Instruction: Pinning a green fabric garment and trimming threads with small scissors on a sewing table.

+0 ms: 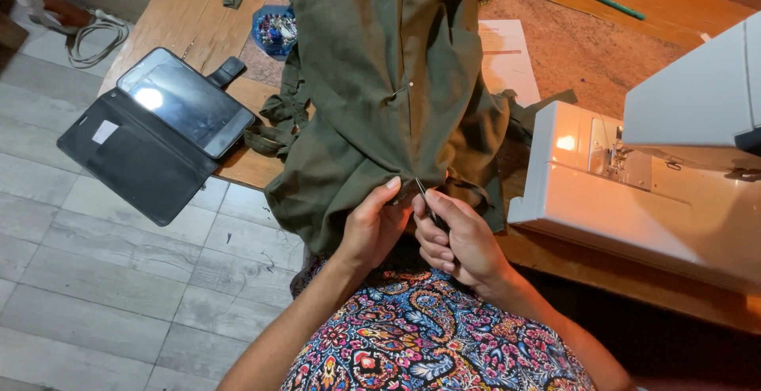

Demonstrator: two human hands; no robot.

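**Head view: hands working a seam on an olive garment**

Head view shows the left hand point(372, 228) pinching the lower edge of an olive-green woven garment point(380, 82), fingers closed on a fold of cloth. The right hand point(460, 240) is curled shut around a slim dark metal tool point(428, 205), likely a seam ripper or small scissors, its tip meeting the cloth just above the fingers. The work seems to be at this hem spot only; a pin point(402, 87) sits higher up the seam, well beyond the fingers. The matte, soft garment drapes off the wooden surface point(190, 10). Right of the fingers stands a smooth white sewing machine point(634, 177); far left lies a glossy phone in a black wallet case point(158, 133).
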